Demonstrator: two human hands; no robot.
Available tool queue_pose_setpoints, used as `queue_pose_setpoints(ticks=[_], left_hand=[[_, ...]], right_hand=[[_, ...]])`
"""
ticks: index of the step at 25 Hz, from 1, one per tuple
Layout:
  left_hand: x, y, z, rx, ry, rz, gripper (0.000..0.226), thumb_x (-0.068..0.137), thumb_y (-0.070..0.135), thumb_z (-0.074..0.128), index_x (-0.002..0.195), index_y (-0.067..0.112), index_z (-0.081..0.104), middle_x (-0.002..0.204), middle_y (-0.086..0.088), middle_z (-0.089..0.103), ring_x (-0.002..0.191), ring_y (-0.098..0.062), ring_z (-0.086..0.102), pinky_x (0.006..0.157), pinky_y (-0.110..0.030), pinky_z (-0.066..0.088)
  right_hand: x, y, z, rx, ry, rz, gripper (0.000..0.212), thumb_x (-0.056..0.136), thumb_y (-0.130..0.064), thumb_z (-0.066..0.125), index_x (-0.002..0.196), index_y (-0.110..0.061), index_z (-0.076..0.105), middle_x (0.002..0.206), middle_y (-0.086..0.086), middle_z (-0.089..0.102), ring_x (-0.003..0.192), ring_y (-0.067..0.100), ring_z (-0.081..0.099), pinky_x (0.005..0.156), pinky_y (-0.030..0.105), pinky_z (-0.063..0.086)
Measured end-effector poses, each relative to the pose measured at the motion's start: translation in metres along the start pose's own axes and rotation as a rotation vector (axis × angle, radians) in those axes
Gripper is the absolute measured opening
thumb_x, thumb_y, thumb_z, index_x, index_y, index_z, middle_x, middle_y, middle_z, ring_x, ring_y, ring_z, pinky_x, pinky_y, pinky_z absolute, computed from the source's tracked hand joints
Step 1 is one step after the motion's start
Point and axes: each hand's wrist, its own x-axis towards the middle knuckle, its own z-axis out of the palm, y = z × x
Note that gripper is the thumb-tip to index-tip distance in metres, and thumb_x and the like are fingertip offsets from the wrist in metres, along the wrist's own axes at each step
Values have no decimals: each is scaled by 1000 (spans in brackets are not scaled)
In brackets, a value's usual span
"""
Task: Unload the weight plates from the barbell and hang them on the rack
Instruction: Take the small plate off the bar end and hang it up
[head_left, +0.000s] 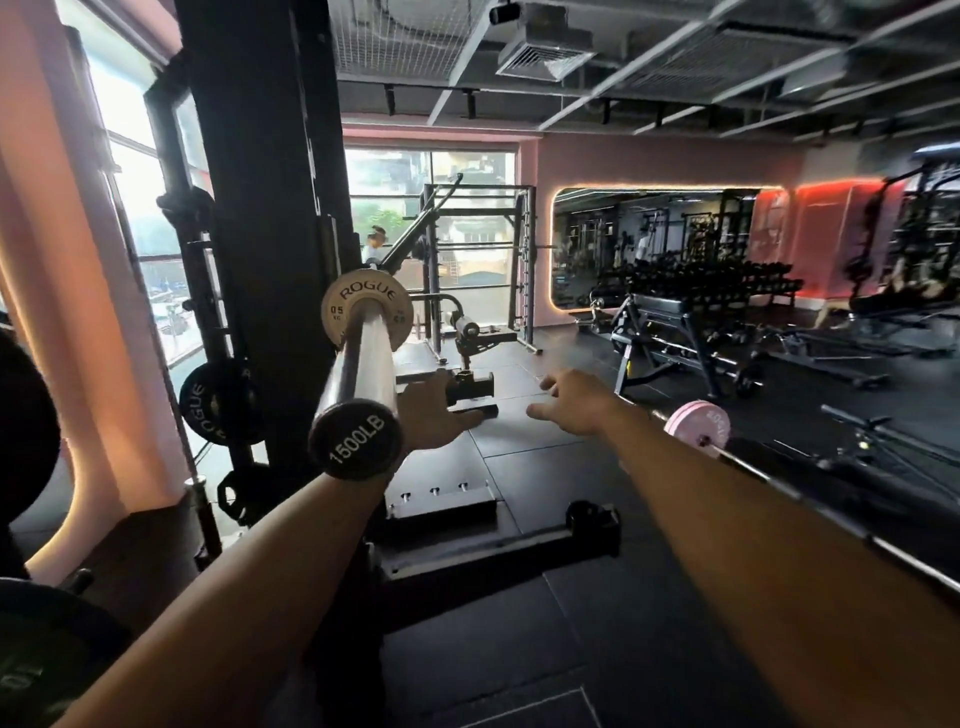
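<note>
A chrome barbell sleeve points straight at me, its black end cap reading 1500LB. One small pale Rogue plate marked 0.5 kg sits far down the sleeve. My left hand reaches forward under and right of the sleeve with fingers spread, holding nothing. My right hand is stretched out further right, fingers loose and empty. The black rack upright stands left of the bar, with a black Rogue plate hung on a low peg.
A large dark plate fills the left edge, another lies at bottom left. A second barbell with a pink plate lies on the floor at right. The rack's base feet, benches and dumbbell racks stand beyond.
</note>
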Motion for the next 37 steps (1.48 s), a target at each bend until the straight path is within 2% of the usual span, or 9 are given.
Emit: queue_pose_setpoints(ticks=[4, 8, 11, 15, 19, 22, 27, 31, 37], left_hand=[[23, 10, 38, 45, -70, 32, 59, 82, 52, 69, 127, 19, 51, 124, -5, 61, 111, -24, 58, 91, -30, 45], [60, 19, 88, 71, -120, 64, 52, 81, 49, 70, 123, 21, 56, 118, -7, 63, 107, -25, 59, 91, -31, 47], [110, 22, 148, 57, -167, 30, 46, 81, 44, 72, 119, 21, 59, 109, -8, 66, 100, -24, 63, 89, -32, 49], [187, 24, 237, 74, -225, -4, 41, 82, 45, 71, 116, 24, 63, 111, -9, 65, 105, -25, 60, 89, -27, 44], [247, 9, 328, 93, -357, -66, 39, 81, 46, 69, 114, 28, 60, 95, -1, 65, 87, -22, 62, 82, -29, 51], [274, -10, 406, 144, -469, -85, 47, 78, 49, 68, 119, 28, 59, 113, -4, 64, 100, -26, 62, 86, -34, 52], [282, -48, 510, 171, -633, -118, 59, 77, 44, 70, 132, 32, 53, 108, -4, 57, 109, -27, 59, 94, -34, 49], [270, -64, 552, 187, -546, -116, 42, 86, 32, 70, 125, 26, 58, 99, -4, 44, 99, -32, 58, 82, -38, 50], [252, -74, 523, 49, -441, -38, 30, 82, 15, 76, 108, 10, 62, 92, -11, 56, 87, -33, 56, 78, -38, 46]], right_hand=[[1, 45, -1, 12, 21, 64, 57, 84, -43, 67, 130, -14, 50, 130, 9, 56, 117, 27, 55, 100, 41, 45], [26, 102, 14, 12, -21, 121, 56, 86, -42, 66, 131, -14, 50, 133, 9, 56, 120, 26, 54, 101, 36, 43], [64, 159, 30, -2, -59, 179, 54, 85, -43, 66, 129, -15, 52, 132, 9, 57, 119, 26, 54, 100, 33, 44], [133, 242, 60, -18, -144, 243, 51, 85, -43, 65, 127, -16, 53, 131, 8, 57, 121, 27, 53, 101, 35, 43], [191, 317, 106, -25, -245, 312, 49, 84, -42, 66, 126, -19, 53, 131, 8, 57, 118, 28, 54, 100, 40, 45], [222, 365, 158, -32, -338, 351, 46, 85, -40, 66, 124, -19, 54, 129, 8, 57, 115, 29, 56, 97, 39, 47], [239, 412, 246, -30, -475, 382, 50, 89, -28, 62, 135, -19, 46, 134, 11, 54, 118, 30, 54, 96, 40, 47], [238, 424, 285, -31, -503, 359, 53, 95, -9, 48, 144, -19, 32, 136, 19, 51, 118, 35, 54, 95, 46, 48], [224, 408, 273, 23, -487, 296, 52, 91, 2, 42, 139, -18, 37, 133, 21, 52, 116, 37, 54, 92, 40, 44]])
